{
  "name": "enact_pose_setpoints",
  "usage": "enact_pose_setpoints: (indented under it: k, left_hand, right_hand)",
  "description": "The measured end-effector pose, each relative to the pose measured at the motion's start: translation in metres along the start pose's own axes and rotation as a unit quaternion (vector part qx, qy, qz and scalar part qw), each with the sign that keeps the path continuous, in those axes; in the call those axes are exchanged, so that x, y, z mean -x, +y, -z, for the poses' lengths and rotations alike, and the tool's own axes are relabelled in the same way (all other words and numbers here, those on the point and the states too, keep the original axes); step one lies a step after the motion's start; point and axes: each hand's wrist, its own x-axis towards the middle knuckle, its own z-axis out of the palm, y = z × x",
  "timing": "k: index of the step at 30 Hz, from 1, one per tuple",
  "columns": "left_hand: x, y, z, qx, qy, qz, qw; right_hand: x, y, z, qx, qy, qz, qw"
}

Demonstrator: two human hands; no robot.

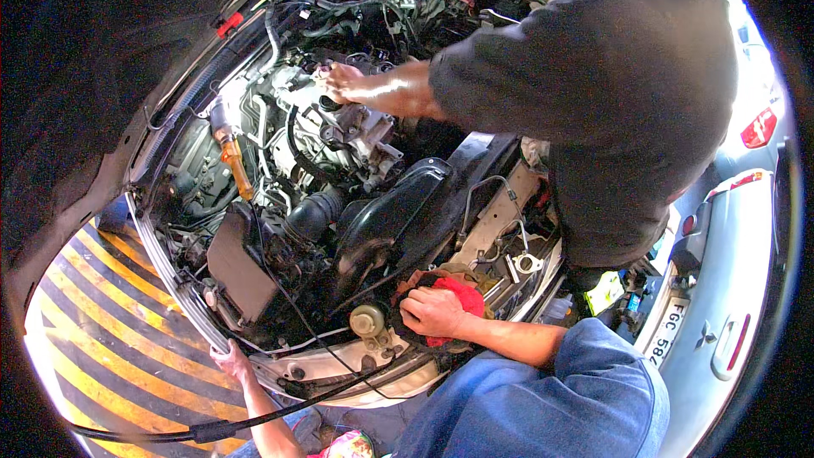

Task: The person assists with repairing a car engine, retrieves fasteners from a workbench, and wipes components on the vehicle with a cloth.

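My right hand [434,314] comes in from the lower right, its fingers closed on a bunched red cloth [465,295]. The cloth lies at the front of the engine bay, with brown and dark cloth partly hidden beneath it. Just left of it is a round, brownish metal part [367,322]. At the lower left, my left hand [231,360] rests against the car's front corner edge, thumb and fingers apart, holding no loose item. A black cable [292,298] crosses the front panel between my hands.
A co-worker's hand [341,82] touches the exposed engine [339,123]. An orange work light [235,163] hangs left of it. Another person's hand is at the far edge. Metal parts [526,263] lie right of the red cloth. A silver car [721,280] stands close on the right.
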Motion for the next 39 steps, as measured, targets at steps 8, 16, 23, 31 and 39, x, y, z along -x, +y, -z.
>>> enact_pose_setpoints:
  k: [8, 16, 23, 31, 39]
  left_hand:
    - [-0.001, -0.001, -0.001, 0.018, 0.013, -0.03, 0.999]
    - [-0.007, -0.012, -0.006, 0.018, 0.023, -0.034, 0.999]
    - [-0.005, -0.009, -0.004, -0.003, 0.02, -0.03, 0.999]
    - [-0.015, -0.028, -0.014, 0.008, 0.037, -0.042, 0.998]
    - [-0.014, -0.027, -0.013, -0.02, 0.023, -0.028, 0.999]
  right_hand:
    - [-0.001, 0.0, 0.001, 0.014, 0.0, 0.005, 1.0]
    - [-0.001, -0.001, -0.002, 0.016, 0.007, 0.008, 1.0]
    - [-0.002, -0.002, -0.001, 0.014, 0.011, 0.014, 1.0]
    - [-0.005, -0.005, 0.0, 0.038, -0.014, -0.002, 0.999]
    - [-0.004, -0.005, -0.001, 0.038, -0.011, 0.0, 0.999]
